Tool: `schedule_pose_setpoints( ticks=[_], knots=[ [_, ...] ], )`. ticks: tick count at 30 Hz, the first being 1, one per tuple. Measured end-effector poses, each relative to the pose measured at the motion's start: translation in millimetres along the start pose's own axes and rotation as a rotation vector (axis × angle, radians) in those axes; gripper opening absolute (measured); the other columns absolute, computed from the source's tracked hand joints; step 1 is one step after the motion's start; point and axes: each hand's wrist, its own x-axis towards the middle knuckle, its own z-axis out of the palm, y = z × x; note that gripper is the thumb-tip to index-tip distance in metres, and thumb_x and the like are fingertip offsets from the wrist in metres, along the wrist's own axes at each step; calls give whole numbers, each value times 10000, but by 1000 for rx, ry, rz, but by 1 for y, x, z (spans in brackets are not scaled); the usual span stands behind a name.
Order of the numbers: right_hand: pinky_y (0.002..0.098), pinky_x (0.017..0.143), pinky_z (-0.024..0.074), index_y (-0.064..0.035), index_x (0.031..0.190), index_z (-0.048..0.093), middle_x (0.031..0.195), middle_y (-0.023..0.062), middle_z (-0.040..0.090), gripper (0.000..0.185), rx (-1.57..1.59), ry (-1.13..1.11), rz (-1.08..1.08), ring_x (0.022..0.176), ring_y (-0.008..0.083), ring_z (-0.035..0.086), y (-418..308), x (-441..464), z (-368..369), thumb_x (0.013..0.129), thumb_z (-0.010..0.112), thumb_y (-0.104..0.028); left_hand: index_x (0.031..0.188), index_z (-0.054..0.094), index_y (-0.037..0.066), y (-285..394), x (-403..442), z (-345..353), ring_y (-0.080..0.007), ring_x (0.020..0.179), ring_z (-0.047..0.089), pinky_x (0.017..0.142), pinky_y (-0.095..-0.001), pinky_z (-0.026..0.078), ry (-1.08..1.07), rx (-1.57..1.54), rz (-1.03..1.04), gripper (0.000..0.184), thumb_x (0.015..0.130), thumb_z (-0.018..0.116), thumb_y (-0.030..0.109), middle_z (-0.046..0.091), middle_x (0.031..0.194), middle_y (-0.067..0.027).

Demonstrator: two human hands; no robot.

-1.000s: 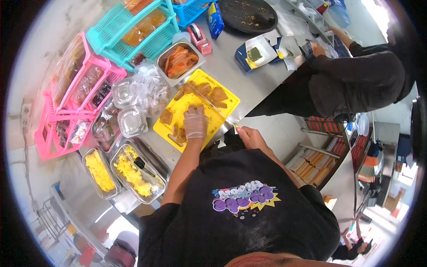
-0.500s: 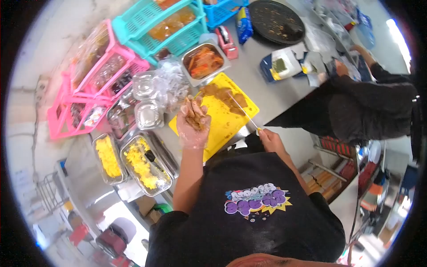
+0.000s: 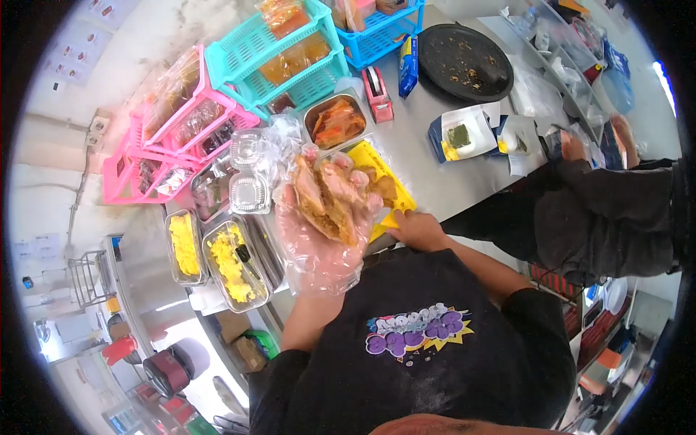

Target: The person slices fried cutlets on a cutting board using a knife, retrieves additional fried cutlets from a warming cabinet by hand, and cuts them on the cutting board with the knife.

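My left hand [image 3: 322, 243], in a clear plastic glove, is raised palm up close to the camera. Its fingers curl around several pieces of brownish cooked meat [image 3: 330, 199]. Behind it lies a yellow cutting board [image 3: 370, 157], partly covered by the hand, with more meat slices [image 3: 384, 190] on it. My right hand [image 3: 419, 230], bare, is closed at the board's near right edge, apparently on the knife. The knife's blade is hidden from view.
A metal tray of reddish food [image 3: 336, 123], clear plastic boxes [image 3: 249, 192] and containers of yellow shredded food [image 3: 233, 264] surround the board. Pink baskets [image 3: 116, 177], a turquoise basket [image 3: 304, 87] and a black round tray [image 3: 464, 61] stand behind. A co-worker's hand [image 3: 573, 147] is at the right.
My left hand has lifted off the board toward the camera with the meat. My right hand has moved left, closer against the board, and the knife blade no longer shows.
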Motion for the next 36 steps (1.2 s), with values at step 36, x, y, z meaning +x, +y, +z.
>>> schedule_pose_setpoints(
  ticks=[36],
  knots=[
    [476, 754, 541, -87, 1058, 631, 1025, 133, 572, 395, -119, 355, 222, 919, 345, 623, -30, -9, 32, 826, 784, -368, 1361, 593, 192, 43, -26, -20, -265, 1007, 562, 775, -457, 516, -176, -220, -199, 433, 1028, 562, 467, 562, 1240, -88]
  ],
)
